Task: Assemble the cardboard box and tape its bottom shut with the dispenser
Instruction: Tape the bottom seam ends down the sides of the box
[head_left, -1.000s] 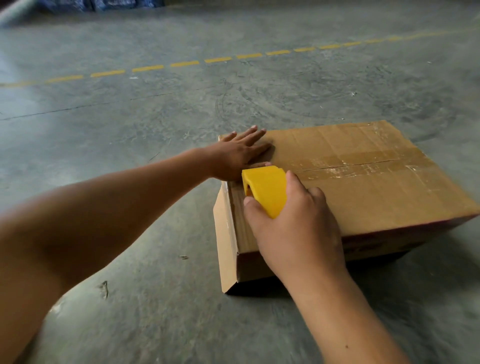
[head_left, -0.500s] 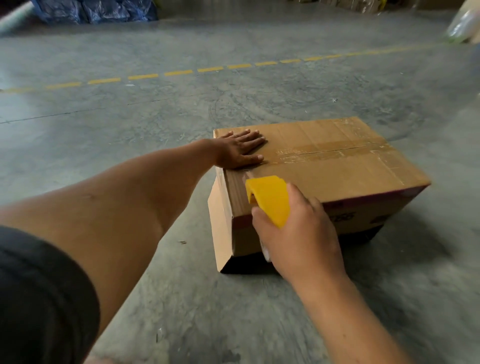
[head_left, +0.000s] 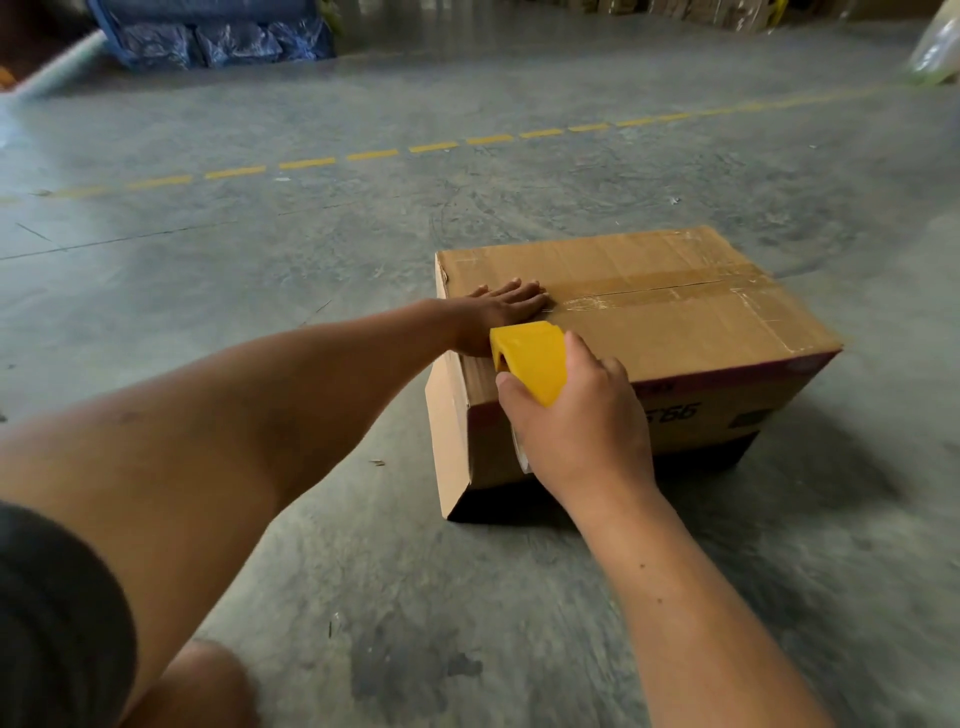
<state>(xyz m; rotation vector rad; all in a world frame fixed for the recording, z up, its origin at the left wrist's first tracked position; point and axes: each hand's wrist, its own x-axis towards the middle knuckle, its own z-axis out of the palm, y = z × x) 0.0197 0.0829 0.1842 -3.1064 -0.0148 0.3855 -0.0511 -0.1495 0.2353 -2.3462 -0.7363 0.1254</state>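
A brown cardboard box (head_left: 675, 322) lies on the concrete floor with its flaps folded shut on top; an old tape strip runs along the centre seam (head_left: 649, 293). My left hand (head_left: 498, 317) lies flat, fingers spread, on the near-left end of that seam. My right hand (head_left: 576, 421) grips a yellow tape dispenser (head_left: 532, 358) at the box's near-left top edge, just in front of my left hand. A bit of the clear tape roll shows under my right palm. One loose flap (head_left: 447, 431) hangs down at the box's left corner.
Grey concrete floor (head_left: 260, 291) spreads all around, with a dashed yellow line (head_left: 363, 155) across it beyond the box. Blue wrapped bundles (head_left: 218, 41) stand at the far left, cardboard stock at the far back right. My knee (head_left: 197, 686) shows at the bottom left.
My view has pulled back and up, so the box sits farther off. My right hand has drawn the dispenser from the seam's end toward the near-left edge. My left hand stays pressed on the seam.
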